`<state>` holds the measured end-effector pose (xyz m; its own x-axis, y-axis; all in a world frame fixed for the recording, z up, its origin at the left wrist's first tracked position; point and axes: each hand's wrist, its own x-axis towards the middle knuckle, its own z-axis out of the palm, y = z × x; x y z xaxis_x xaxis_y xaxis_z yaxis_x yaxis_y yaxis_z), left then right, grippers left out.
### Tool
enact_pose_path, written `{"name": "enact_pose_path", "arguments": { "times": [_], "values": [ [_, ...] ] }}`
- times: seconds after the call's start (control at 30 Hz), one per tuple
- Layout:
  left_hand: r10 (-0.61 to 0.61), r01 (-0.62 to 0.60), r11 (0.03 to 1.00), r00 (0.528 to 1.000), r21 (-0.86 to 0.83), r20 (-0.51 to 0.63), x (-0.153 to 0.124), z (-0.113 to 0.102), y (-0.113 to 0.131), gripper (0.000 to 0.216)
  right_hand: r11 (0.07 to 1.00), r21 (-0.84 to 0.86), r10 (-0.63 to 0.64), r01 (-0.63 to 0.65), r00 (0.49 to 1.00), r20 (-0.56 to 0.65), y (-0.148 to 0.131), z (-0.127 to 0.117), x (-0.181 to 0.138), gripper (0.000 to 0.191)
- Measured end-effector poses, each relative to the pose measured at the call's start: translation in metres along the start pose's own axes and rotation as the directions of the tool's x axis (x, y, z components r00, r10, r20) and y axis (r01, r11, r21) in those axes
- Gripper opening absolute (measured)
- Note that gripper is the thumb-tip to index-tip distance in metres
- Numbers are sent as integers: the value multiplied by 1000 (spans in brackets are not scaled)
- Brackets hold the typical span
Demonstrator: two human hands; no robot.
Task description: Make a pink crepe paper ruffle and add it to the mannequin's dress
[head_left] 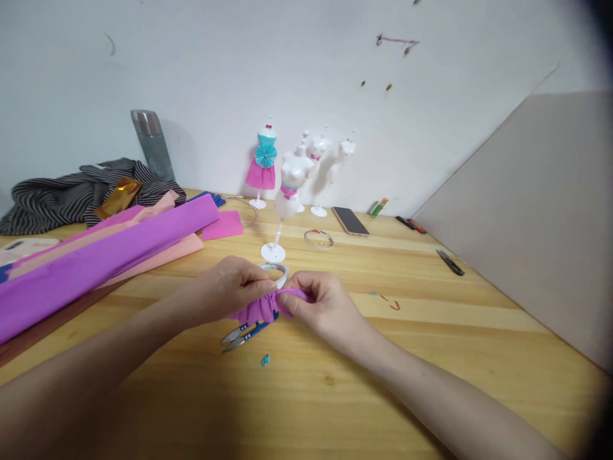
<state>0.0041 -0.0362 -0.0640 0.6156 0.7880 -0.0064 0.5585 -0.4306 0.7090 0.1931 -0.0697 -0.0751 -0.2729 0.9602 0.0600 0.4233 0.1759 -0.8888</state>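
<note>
A gathered strip of purple crepe paper (256, 311) is pinched between my two hands above the table. My left hand (234, 287) grips its upper edge, thumb and fingers pressed together. On the other end, my right hand (318, 303) is closed with the thumb on top of the folds. Partly covered by the paper, a pair of blue-handled thread snips (244, 335) lies below with its blades pointing left. Just behind my hands is a roll of white tape (281, 276). A white mini dress form (293, 172) with a pink and teal band stands beyond it.
Purple and peach crepe paper sheets (110, 255) are piled at left, near a striped cloth (57, 191) and a bottle (152, 144). Behind stands a dressed mini form (263, 156) with others. A phone (350, 221), bracelet (318, 239) and black cutter (450, 262) lie toward the right.
</note>
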Motion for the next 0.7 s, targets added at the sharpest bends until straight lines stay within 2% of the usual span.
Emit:
{"name": "enact_pose_path", "arguments": {
  "times": [0.37,0.57,0.7],
  "values": [
    [76,-69,993,995,92,-70,0,1,-4,40,980,184,75,-78,997,20,1,-1,3,23],
    [31,-27,997,998,69,-56,-3,3,7,40,980,180,87,-84,996,-10,2,1,2,22],
    [44,-34,996,992,83,-122,-3,7,7,37,984,169,67,-54,995,-68,6,4,4,22]
  ]
}}
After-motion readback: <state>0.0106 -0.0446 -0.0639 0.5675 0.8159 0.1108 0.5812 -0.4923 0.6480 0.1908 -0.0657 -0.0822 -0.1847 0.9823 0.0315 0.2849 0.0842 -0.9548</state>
